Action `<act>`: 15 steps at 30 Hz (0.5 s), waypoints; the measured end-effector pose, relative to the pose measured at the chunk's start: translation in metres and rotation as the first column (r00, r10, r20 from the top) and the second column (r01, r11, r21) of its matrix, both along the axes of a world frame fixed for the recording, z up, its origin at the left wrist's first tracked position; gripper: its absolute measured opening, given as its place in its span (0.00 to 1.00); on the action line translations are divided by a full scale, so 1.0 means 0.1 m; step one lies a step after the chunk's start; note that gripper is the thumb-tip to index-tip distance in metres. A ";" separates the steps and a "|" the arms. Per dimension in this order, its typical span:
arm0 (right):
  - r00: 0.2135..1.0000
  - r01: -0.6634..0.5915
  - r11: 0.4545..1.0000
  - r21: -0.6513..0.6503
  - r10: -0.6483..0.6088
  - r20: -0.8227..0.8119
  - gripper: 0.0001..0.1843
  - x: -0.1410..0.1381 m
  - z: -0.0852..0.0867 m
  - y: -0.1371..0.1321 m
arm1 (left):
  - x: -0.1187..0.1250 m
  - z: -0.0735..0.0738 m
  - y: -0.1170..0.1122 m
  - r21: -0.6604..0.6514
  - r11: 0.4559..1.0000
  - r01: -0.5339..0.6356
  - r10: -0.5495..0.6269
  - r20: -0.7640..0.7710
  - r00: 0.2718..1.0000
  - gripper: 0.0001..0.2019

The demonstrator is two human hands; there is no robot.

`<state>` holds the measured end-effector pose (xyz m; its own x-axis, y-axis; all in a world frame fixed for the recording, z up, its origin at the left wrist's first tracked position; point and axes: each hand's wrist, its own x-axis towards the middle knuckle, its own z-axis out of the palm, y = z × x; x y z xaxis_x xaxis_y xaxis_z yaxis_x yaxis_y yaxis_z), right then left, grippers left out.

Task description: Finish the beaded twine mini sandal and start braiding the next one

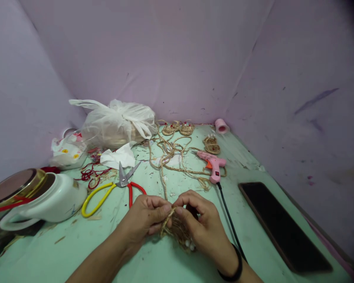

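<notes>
My left hand point(147, 217) pinches the braided edge of a small woven straw slipper point(179, 232), with its thumb and fingertips close together. At the same edge, my right hand point(203, 220) grips the slipper from the other side, wearing a black wristband. White beads point(190, 245) show at the slipper's near end. A straw cord point(163, 182) runs from between my fingers up to a loose tangle on the table. Fingers hide part of the slipper. Scissors point(123, 180) with one yellow and one red handle lie spread beside my left hand.
Right of the cord lies a pink glue gun point(214, 165) with a black cable. A dark phone point(283, 224) is at right. Finished-looking straw slippers point(211, 145), a plastic bag point(118, 122), a tissue point(119, 155), red yarn point(91, 172) and a white teapot point(61, 196) surround the area.
</notes>
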<state>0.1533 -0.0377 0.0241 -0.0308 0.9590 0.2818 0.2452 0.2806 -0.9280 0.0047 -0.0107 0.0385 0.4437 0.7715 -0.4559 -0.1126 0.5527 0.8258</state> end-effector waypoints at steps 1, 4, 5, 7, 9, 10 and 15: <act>1.000 0.009 1.000 -0.010 -0.009 0.020 0.07 0.00 -0.01 0.00 | 0.00 0.00 0.00 0.008 1.000 0.006 -0.006 -0.013 1.000 0.18; 0.999 0.003 0.999 -0.039 -0.001 0.048 0.07 -0.01 -0.03 0.00 | 0.00 0.01 -0.01 0.032 0.999 0.003 -0.001 -0.077 0.997 0.19; 0.999 0.000 0.999 -0.046 0.003 0.049 0.06 -0.01 -0.03 0.00 | 0.00 0.01 -0.01 0.036 0.999 0.001 0.002 -0.092 0.996 0.19; 0.999 -0.003 0.998 -0.055 0.005 0.043 0.06 -0.01 -0.04 0.00 | -0.01 0.02 -0.01 0.036 0.999 -0.001 0.004 -0.088 0.996 0.18; 1.000 -0.002 0.998 -0.057 0.003 0.031 0.06 -0.01 -0.03 0.00 | -0.01 0.02 -0.01 0.038 0.999 0.010 -0.008 -0.050 0.999 0.18; 1.000 -0.001 0.998 -0.057 0.002 0.025 0.07 -0.01 -0.03 0.00 | -0.02 0.02 -0.01 0.042 0.999 0.016 -0.015 -0.028 0.999 0.18; 0.999 0.028 0.994 -0.102 -0.025 0.031 0.09 0.00 -0.03 0.00 | -0.07 0.00 0.01 0.055 0.998 0.016 -0.017 0.031 0.999 0.16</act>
<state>0.1536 -0.0378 0.0213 -0.0117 0.9833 0.1817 0.2794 0.1777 -0.9436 -0.0021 -0.0093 0.0382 0.4701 0.7873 -0.3988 -0.1303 0.5089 0.8509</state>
